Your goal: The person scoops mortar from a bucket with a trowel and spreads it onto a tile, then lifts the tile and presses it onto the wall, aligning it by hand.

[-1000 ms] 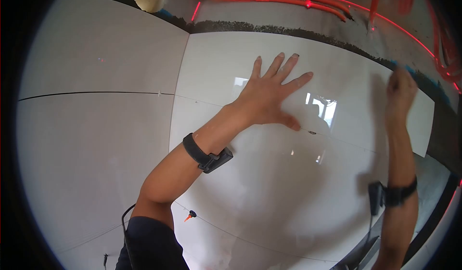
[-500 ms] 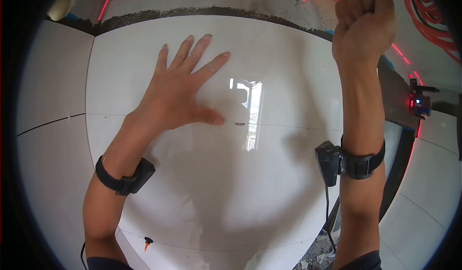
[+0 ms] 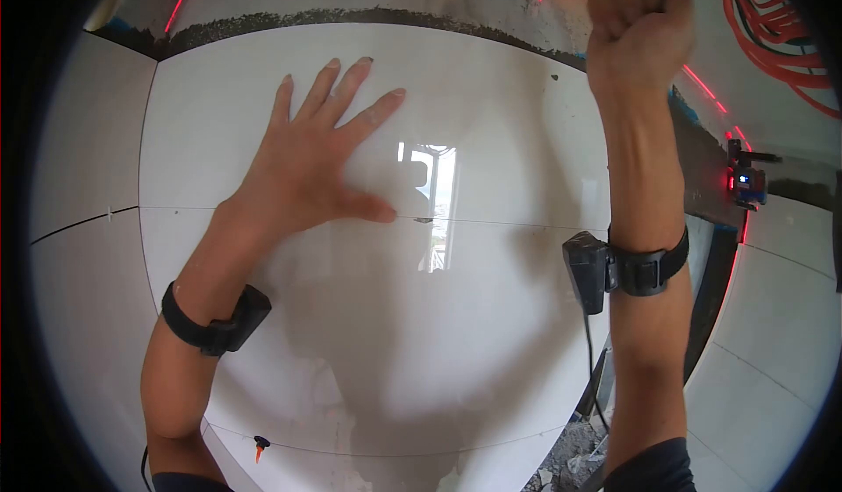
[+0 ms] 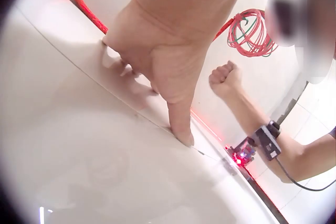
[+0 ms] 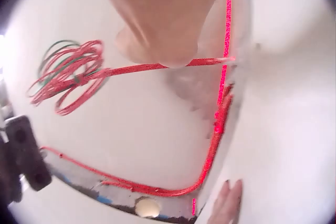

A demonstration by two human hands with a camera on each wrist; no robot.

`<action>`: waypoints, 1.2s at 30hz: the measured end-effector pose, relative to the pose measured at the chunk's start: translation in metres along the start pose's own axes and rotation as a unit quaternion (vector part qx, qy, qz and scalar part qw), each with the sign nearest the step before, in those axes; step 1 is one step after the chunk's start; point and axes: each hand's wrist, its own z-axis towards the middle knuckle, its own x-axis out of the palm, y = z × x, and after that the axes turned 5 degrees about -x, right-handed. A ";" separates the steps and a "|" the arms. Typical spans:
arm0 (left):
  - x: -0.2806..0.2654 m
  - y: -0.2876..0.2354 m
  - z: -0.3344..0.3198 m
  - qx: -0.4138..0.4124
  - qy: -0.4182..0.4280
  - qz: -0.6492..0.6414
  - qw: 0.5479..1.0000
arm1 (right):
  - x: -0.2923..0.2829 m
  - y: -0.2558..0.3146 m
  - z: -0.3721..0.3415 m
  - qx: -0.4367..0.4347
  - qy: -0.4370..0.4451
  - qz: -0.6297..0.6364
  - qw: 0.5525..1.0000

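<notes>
My left hand (image 3: pixel 303 167) lies with spread fingers on a large glossy white tile (image 3: pixel 491 124), its thumb close to the thin joint line that crosses the surface. The left wrist view shows the thumb (image 4: pixel 181 124) straight down against the tile beside that line. My right hand (image 3: pixel 645 36) is raised off the tile at its upper right, curled into a fist with nothing visible in it. In the left wrist view the same fist (image 4: pixel 226 79) stands apart from the tile. A small dark chip (image 3: pixel 423 220) shows on the joint beside my left thumb.
A laser level (image 3: pixel 745 179) stands at the right, throwing red lines. Red conduit (image 5: pixel 210 155) and a coil of red and green wires (image 5: pixel 79 74) run along the bare wall. A black and orange tile clip (image 3: pixel 260 446) sits in a lower joint. Rubble (image 3: pixel 570 457) lies bottom right.
My right fist has risen away from the tile's right edge, toward the camera. The left hand keeps its place on the tile while the head view has swung right.
</notes>
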 end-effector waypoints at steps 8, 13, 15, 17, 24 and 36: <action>-0.006 -0.007 0.003 -0.025 0.028 0.007 0.999 | -0.026 -0.083 -0.022 0.046 -0.087 0.052 0.994; -0.006 -0.008 0.001 -0.033 0.031 0.016 0.999 | -0.031 -0.025 -0.003 0.031 -0.090 0.120 0.988; -0.011 -0.015 0.005 -0.050 0.050 0.042 0.997 | -0.048 -0.032 -0.007 -0.003 -0.068 0.166 0.984; -0.008 -0.018 0.008 -0.046 0.053 0.041 0.997 | -0.056 -0.071 -0.025 0.066 -0.107 0.078 0.989; 0.003 -0.034 0.011 -0.004 0.013 0.027 1.000 | -0.106 -0.078 0.013 0.291 0.296 -0.009 0.910; 0.007 -0.042 0.014 -0.013 0.026 0.047 0.998 | -0.124 -0.057 -0.053 -0.166 0.400 -0.659 0.615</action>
